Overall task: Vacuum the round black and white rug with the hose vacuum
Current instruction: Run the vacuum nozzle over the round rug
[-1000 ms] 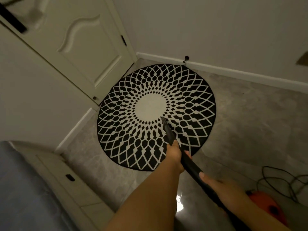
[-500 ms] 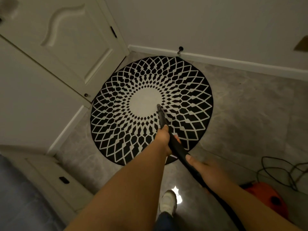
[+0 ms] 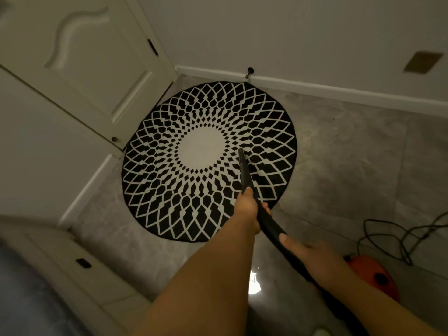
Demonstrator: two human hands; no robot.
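Over rug [image 3: 169, 180], hands [image 3: 247, 204] gripping hose [image 3: 269, 224]

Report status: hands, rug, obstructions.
Left hand and right hand gripping black vacuum hose wand. Nozzle tip over round black and white rug, beside its white centre. Nothing blocking.

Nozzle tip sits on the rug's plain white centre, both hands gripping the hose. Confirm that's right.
Not quite. In the head view the nozzle tip sits on the patterned black and white band just right of the rug's white centre, not on the centre itself. The rest holds: the left hand and right hand both grip the hose.
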